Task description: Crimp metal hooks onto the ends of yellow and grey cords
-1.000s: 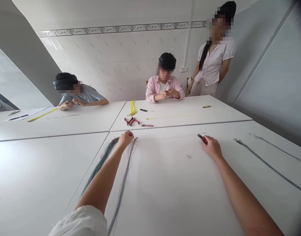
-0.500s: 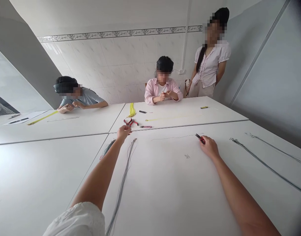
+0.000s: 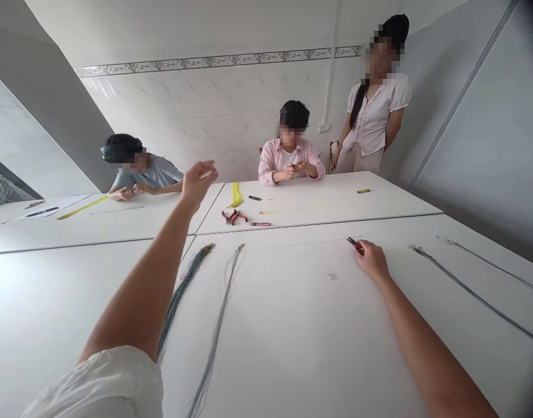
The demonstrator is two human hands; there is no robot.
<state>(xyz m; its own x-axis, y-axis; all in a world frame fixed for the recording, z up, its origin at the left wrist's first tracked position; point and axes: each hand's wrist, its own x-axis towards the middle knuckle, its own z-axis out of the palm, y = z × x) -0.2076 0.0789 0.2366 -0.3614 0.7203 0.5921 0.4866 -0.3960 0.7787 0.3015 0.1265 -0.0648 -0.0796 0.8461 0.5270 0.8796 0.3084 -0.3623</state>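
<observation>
White tabletops [image 3: 292, 348] spread below a tiled wall [image 3: 197, 98]. On the nearest one, right of centre, a red-and-black tool [image 3: 356, 245] sits in the closed grip of the right hand [image 3: 373, 259], its dark tip near the right end of a thin strand [image 3: 310, 242] laid across the surface. A small heap of dark bits [image 3: 332, 276] lies on the near side of that strand. The left hand [image 3: 200, 181] is raised above the table, thumb and fingers drawn together; whether they pinch anything cannot be told. Just right of that forearm lie a dark green bundle [image 3: 192, 270] and a grey bundle [image 3: 225, 302]; another cord bundle [image 3: 475, 295] runs at far right. Across the seam, red-handled pliers [image 3: 234, 217] and yellow cords [image 3: 236, 195] lie before a seated person in pink [image 3: 270, 159]. Someone in grey [image 3: 157, 174] leans at left; a third person [image 3: 377, 113] stands at right.
</observation>
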